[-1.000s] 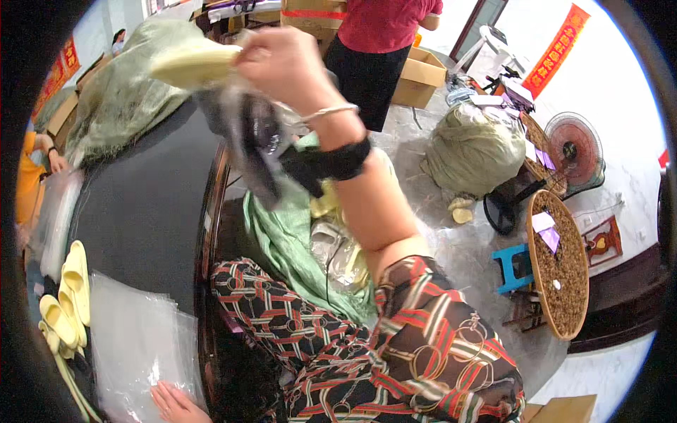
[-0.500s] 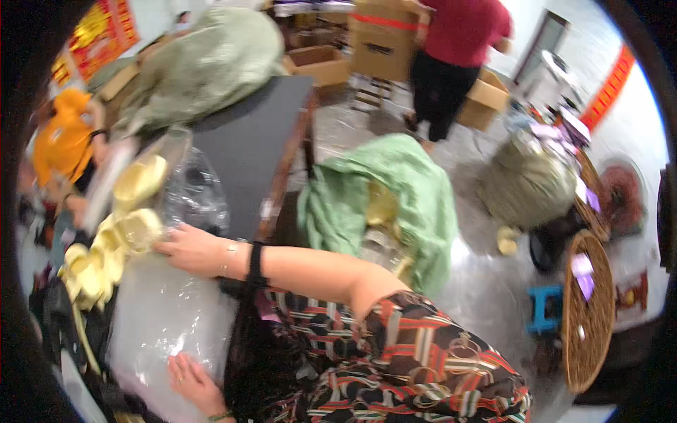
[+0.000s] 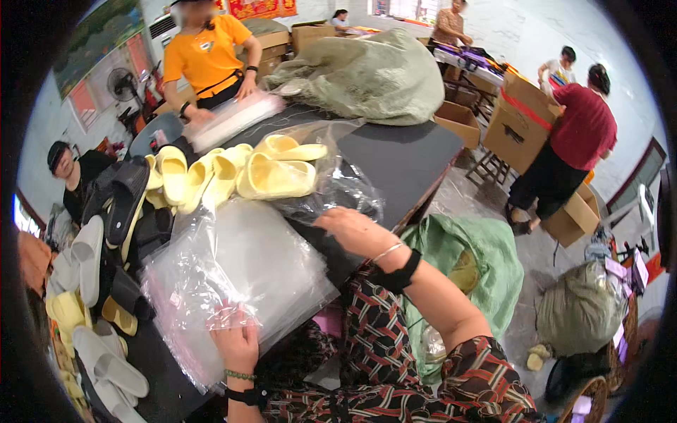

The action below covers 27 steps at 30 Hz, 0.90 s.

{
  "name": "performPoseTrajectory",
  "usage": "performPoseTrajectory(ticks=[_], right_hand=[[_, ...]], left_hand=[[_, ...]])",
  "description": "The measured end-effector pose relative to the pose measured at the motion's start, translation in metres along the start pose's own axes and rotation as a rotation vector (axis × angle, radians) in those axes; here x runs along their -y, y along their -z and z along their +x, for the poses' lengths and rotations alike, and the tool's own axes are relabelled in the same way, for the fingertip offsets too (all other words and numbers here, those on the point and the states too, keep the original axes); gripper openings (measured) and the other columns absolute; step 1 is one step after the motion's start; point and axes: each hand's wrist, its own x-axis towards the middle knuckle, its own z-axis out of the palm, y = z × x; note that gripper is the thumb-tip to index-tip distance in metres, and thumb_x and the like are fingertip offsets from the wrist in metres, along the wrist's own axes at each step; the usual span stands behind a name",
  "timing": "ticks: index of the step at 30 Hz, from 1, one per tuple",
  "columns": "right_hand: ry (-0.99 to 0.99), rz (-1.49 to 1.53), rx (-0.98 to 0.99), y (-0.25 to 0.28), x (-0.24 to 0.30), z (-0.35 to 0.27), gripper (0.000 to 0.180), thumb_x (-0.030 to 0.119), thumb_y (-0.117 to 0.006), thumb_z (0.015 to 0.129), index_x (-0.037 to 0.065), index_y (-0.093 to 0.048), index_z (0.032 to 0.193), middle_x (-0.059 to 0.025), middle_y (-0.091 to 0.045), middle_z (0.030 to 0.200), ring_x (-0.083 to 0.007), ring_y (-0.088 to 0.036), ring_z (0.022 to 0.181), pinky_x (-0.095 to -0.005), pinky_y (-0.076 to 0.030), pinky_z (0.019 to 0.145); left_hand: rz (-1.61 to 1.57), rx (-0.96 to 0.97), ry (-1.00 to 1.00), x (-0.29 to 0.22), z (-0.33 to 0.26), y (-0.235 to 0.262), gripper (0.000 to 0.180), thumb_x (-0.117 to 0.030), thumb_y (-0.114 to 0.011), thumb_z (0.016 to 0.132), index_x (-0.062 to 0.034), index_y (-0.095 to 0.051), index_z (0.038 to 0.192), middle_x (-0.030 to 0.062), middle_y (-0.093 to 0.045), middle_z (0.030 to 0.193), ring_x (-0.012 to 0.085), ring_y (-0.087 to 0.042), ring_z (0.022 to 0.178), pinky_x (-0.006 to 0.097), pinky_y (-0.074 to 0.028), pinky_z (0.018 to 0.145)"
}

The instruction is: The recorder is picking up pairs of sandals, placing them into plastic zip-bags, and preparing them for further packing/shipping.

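Observation:
A stack of clear plastic bags lies on the dark table in front of me. My left hand grips the near edge of a loose clear plastic bag raised over the stack, its fingers partly covered by shiny film. To the right of the stack, my right hand hovers with fingers loosely bent and apart, nothing visible in them. It is nearest to a crumpled clear bag beside a pair of yellow slippers. More yellow slippers stand in a row along the stack's far side.
Black slippers and grey slippers crowd the left. Across the table, a person in orange handles a bundle of plastic bags near a big woven sack. An open green sack stands right of the table.
The view has swung left and up. My right hand has come away from the yellow slippers, toward the right. My left hand, earlier flat on the stack, now has film over its fingers.

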Motion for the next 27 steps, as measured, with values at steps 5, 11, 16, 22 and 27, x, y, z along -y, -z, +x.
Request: performPoseTrajectory(ticks=[5,11,16,22,27], right_hand=[[-0.163,-0.088,0.127,0.034,-0.004,-0.012,0.027,0.005,-0.058,0.080,0.005,-0.066,0.106,-0.0168,-0.067,0.101,-0.0366,-0.064,0.100,-0.0448,-0.053,0.084],[-0.373,-0.112,-0.174,0.053,0.019,0.041,0.045,0.012,-0.069,0.078,0.005,-0.058,0.121,-0.0209,-0.061,0.119,-0.0388,-0.062,0.095,-0.0487,-0.050,0.088],[-0.282,-0.269,-0.376,0.048,0.031,0.066,0.064,0.011,-0.077,0.073,0.007,-0.051,0.131,-0.0226,-0.032,0.149,-0.0412,-0.046,0.122,-0.0480,-0.043,0.099],[0.377,0.132,-0.240,0.042,0.133,0.067,0.057,0.017,-0.078,0.076,0.009,-0.057,0.128,-0.0216,-0.038,0.149,-0.0405,-0.038,0.137,-0.0484,-0.033,0.110],[0.795,0.288,-0.005,-0.016,0.203,0.059,0.051,0.032,-0.071,0.083,0.005,-0.058,0.125,-0.0196,-0.047,0.142,-0.0381,-0.047,0.130,-0.0457,-0.040,0.104]], left_hand=[[0.000,0.017,-0.004,-0.016,0.012,0.007,0.053,-0.027,-0.057,0.090,-0.0072,-0.054,0.139,0.0200,-0.051,0.142,0.0403,-0.042,0.133,0.055,-0.023,0.114],[-0.054,0.023,0.043,-0.019,0.012,0.013,0.055,-0.031,-0.058,0.091,-0.0087,-0.052,0.141,0.0194,-0.051,0.140,0.0395,-0.041,0.135,0.064,-0.017,0.114],[0.038,0.057,0.020,-0.011,0.003,0.004,0.052,-0.034,-0.058,0.093,-0.0213,-0.052,0.142,0.0212,-0.048,0.142,0.0447,-0.039,0.134,0.071,-0.016,0.110],[0.084,0.159,0.002,-0.009,0.008,0.008,0.041,-0.038,-0.056,0.093,-0.0318,-0.061,0.134,0.0258,-0.041,0.147,0.0518,-0.033,0.137,0.074,-0.012,0.110],[-0.372,0.089,-0.066,0.022,-0.014,-0.032,0.057,-0.051,-0.054,0.090,-0.0259,-0.052,0.142,0.0213,-0.033,0.154,0.0439,-0.019,0.145,0.075,-0.002,0.110]])
